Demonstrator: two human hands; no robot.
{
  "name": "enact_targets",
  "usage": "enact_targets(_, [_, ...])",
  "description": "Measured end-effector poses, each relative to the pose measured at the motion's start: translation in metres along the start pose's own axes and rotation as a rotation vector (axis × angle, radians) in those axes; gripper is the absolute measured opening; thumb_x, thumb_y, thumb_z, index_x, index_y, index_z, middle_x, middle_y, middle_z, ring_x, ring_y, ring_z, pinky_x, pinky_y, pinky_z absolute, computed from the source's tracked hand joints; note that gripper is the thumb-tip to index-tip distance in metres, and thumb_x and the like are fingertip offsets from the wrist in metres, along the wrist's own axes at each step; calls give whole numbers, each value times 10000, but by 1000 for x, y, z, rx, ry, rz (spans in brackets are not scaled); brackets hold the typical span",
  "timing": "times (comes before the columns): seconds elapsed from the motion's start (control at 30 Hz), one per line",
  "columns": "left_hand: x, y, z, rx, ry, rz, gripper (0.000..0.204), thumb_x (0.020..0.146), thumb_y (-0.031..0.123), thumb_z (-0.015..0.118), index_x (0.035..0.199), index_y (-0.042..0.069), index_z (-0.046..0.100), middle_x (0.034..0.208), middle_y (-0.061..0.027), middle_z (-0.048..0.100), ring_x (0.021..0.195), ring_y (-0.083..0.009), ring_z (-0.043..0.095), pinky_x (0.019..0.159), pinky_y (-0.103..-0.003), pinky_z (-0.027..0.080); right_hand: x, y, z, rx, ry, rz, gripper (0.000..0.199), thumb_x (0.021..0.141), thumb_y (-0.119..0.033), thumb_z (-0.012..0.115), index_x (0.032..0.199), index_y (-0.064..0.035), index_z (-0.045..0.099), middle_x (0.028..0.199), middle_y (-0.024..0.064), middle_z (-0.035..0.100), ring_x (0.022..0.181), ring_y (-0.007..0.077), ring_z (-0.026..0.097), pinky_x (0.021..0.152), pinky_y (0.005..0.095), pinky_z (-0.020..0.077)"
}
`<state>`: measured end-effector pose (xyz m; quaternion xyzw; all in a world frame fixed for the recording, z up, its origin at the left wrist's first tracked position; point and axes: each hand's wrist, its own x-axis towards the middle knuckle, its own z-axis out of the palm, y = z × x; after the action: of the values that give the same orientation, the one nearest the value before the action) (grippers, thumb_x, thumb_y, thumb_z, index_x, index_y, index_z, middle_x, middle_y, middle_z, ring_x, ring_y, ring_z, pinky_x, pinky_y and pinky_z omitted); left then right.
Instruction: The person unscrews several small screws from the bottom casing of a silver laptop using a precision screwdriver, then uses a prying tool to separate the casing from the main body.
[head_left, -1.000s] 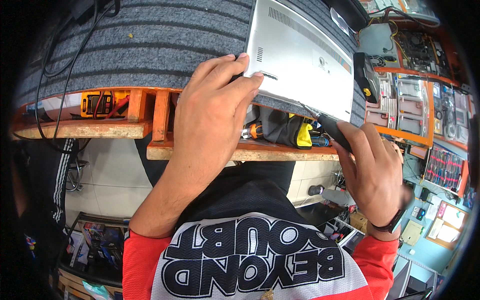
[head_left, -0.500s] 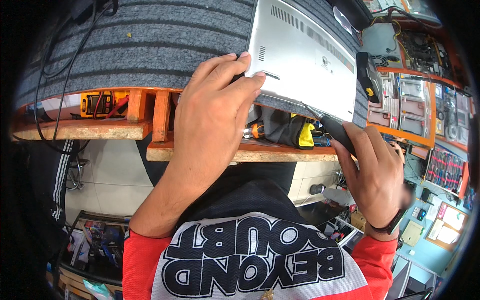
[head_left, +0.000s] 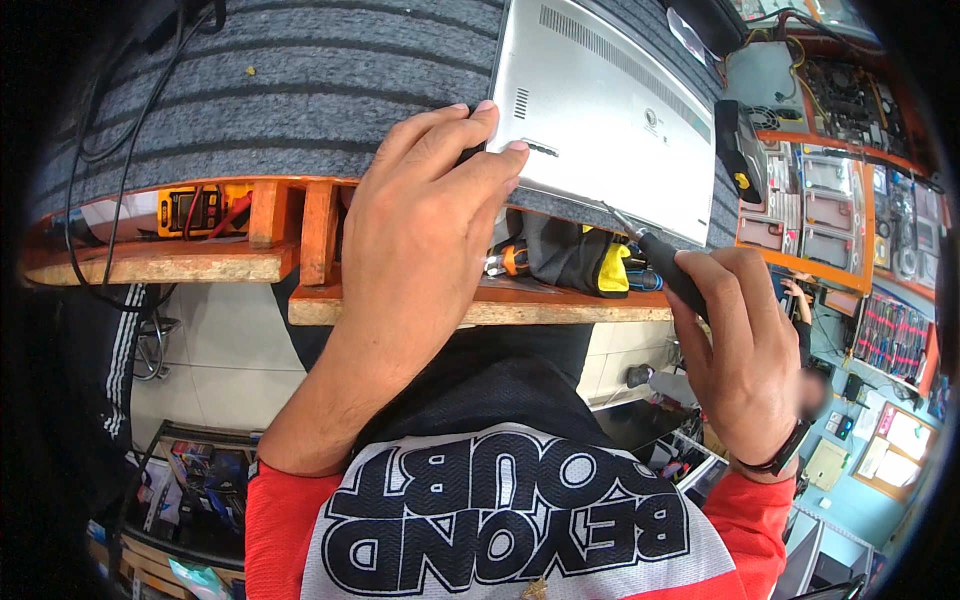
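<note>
A silver laptop [head_left: 610, 130] lies underside up at the front edge of the workbench, its vents and rubber feet showing. My left hand [head_left: 425, 200] grips its near left corner, thumb on the bottom cover and fingers along the side. Part of that corner is hidden by the hand. In my right hand [head_left: 745, 350] is a black-handled screwdriver [head_left: 670, 268], fingers wrapped round the grip. Its thin metal tip touches the laptop's near edge, right of the middle.
Grey ribbed matting [head_left: 300, 90] covers the bench. On the shelf below sit a yellow multimeter [head_left: 195, 210] and a black-and-yellow tool pouch [head_left: 575, 262]. Black cables [head_left: 125, 140] hang at left. A black device [head_left: 738, 155] stands right of the laptop, near display cases [head_left: 830, 200].
The right hand and screwdriver have shifted very slightly, the tip staying at the laptop's near edge. My left hand keeps its grip; the view has moved a little.
</note>
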<state>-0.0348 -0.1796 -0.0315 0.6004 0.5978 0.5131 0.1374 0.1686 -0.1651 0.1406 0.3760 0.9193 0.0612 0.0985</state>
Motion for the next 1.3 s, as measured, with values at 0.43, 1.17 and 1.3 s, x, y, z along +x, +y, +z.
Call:
enact_targets(0.43, [0, 0, 0, 3, 4, 4, 250, 863, 36, 791, 1108, 82, 815, 1245, -109, 746, 1199, -301, 658, 1002, -407, 531, 3, 2, -1, 9, -36, 4, 347, 894, -47, 758, 1220, -16, 645, 1014, 119, 590, 738, 278, 654, 635, 394, 534])
enact_targets(1.17, [1, 1, 0, 5, -18, -11, 245, 868, 47, 792, 1108, 87, 817, 1257, -96, 745, 1207, -291, 657, 1004, -402, 533, 2, 1, 8, 101, 55, 0, 360, 854, 32, 766, 1197, 12, 658, 993, 118, 607, 761, 260, 666, 636, 369, 543])
enact_targets(1.3, [1, 1, -1, 24, -23, -7, 245, 871, 52, 790, 1111, 89, 817, 1251, -97, 747, 1208, -287, 657, 1006, -399, 534, 3, 1, 9, 87, 51, 37, 358, 844, 9, 790, 1180, 15, 664, 959, 112, 605, 750, 258, 664, 635, 368, 542])
